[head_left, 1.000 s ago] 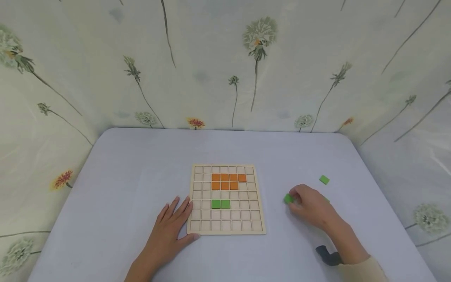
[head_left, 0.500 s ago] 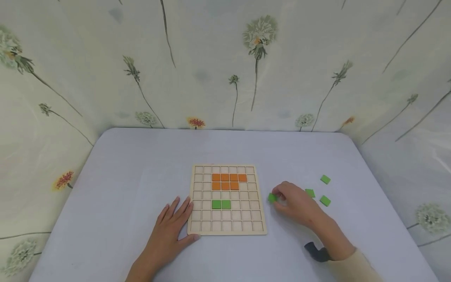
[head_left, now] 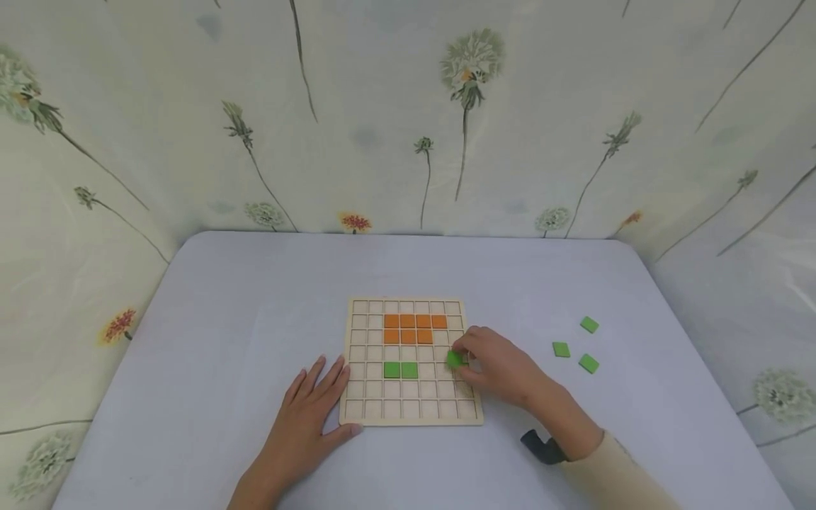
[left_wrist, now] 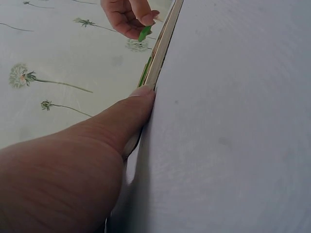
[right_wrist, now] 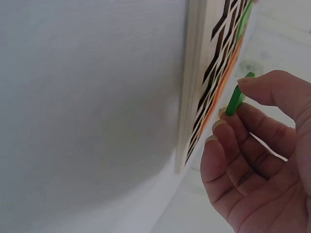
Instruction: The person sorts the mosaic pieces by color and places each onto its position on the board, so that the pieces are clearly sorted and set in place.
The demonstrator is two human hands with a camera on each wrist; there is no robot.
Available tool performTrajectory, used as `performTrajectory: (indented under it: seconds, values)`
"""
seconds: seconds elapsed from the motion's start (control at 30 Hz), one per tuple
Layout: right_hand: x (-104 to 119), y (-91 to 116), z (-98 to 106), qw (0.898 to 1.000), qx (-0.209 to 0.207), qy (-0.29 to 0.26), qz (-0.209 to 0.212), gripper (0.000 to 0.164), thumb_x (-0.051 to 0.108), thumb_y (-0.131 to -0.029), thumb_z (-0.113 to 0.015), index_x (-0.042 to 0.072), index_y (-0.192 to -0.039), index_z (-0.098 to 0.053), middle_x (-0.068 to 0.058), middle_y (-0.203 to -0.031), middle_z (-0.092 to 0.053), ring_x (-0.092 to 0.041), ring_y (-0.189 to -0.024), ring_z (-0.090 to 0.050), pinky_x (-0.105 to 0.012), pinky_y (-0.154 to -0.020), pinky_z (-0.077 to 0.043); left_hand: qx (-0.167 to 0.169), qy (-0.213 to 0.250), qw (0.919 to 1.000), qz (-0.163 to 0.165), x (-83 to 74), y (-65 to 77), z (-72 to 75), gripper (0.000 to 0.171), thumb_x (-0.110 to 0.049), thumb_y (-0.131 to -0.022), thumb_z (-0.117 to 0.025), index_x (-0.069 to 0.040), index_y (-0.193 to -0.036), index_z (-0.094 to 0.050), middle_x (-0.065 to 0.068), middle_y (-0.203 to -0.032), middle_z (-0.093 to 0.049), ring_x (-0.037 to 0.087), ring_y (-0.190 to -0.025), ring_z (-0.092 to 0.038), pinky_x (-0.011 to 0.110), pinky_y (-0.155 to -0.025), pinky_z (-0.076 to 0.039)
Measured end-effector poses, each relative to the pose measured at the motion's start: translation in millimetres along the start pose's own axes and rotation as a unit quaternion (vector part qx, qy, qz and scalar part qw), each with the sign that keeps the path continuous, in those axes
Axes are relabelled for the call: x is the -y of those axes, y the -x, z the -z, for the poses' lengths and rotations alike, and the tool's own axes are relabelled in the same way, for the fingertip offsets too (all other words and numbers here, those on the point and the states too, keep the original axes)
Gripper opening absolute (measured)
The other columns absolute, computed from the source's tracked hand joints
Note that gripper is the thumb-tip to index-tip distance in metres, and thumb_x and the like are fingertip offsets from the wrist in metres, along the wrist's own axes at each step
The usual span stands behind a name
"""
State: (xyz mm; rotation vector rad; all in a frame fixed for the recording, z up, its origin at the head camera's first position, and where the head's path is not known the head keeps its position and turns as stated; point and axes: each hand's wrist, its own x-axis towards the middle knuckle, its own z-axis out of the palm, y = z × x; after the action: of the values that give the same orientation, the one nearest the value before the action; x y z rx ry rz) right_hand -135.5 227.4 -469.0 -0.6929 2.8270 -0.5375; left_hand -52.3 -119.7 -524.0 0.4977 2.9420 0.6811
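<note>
A pale wooden grid board [head_left: 411,418] lies on the table. Two rows of orange tiles [head_left: 407,329] fill cells in its upper part, and two green tiles [head_left: 400,370] sit side by side lower down. My right hand [head_left: 500,365] pinches another green tile [right_wrist: 236,97] between thumb and fingertips, over the board's right edge; the right wrist view shows it held above the board's surface. My left hand [head_left: 309,418] rests with fingers spread at the board's left side, its thumb [left_wrist: 141,99] touching the near left corner.
Three loose green tiles [head_left: 561,349] lie on the table right of the board. The white-covered table [head_left: 255,283] ends at a flower-printed cloth backdrop [head_left: 382,142] behind and at both sides. A dark strap [head_left: 542,448] shows at the right wrist.
My right hand has carried the pinched green tile leftward from beside the loose tiles to over the board's right edge, uncovering those tiles. My left hand has stayed in place.
</note>
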Motion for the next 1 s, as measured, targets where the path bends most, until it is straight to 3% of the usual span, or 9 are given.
performTrajectory:
  seconds: [0.17,0.37,0.83,1.0]
  values:
    - [12,-8,-3,1.000,0.009,0.010,0.024,0.022,0.020,-0.093,-0.078,0.012,-0.113,-0.074,0.006,-0.107,-0.065,-0.014,-0.103,-0.059,-0.036,-0.093,-0.056,-0.005,0.004,1.0000,-0.005,-0.1,0.4,0.3,0.095,-0.056,-0.089,-0.078,-0.019,-0.165,-0.035,-0.007,-0.172,-0.023,0.024,-0.161,-0.006,0.049,-0.128,-0.005]
    - [21,-14,-6,0.999,0.009,0.017,0.048,0.019,0.016,-0.093,-0.077,0.012,-0.111,-0.076,0.006,-0.103,-0.065,-0.013,-0.097,-0.058,-0.033,-0.088,-0.057,-0.009,0.001,0.9999,-0.008,0.3,0.3,0.0,0.094,-0.057,-0.090,-0.077,-0.019,-0.165,-0.035,-0.007,-0.172,-0.023,0.024,-0.161,-0.007,0.049,-0.128,-0.005]
    - [32,-21,-15,0.997,0.022,0.047,0.051,0.018,0.015,-0.092,-0.074,0.015,-0.109,-0.077,0.009,-0.098,-0.060,-0.009,-0.089,-0.052,-0.026,-0.079,-0.054,0.002,0.001,1.0000,0.003,1.3,-0.9,-0.7,0.097,-0.059,-0.088,-0.077,-0.021,-0.165,-0.034,-0.009,-0.172,-0.021,0.022,-0.161,-0.006,0.050,-0.128,-0.004]
    - [34,-21,-17,0.996,0.015,0.053,0.064,0.017,0.014,-0.092,-0.073,0.014,-0.109,-0.077,0.007,-0.099,-0.061,-0.010,-0.088,-0.052,-0.027,-0.078,-0.055,-0.012,-0.001,0.9999,-0.006,2.2,-0.1,-2.6,0.096,-0.058,-0.087,-0.079,-0.020,-0.165,-0.036,-0.007,-0.172,-0.025,0.025,-0.161,-0.010,0.050,-0.128,-0.006]
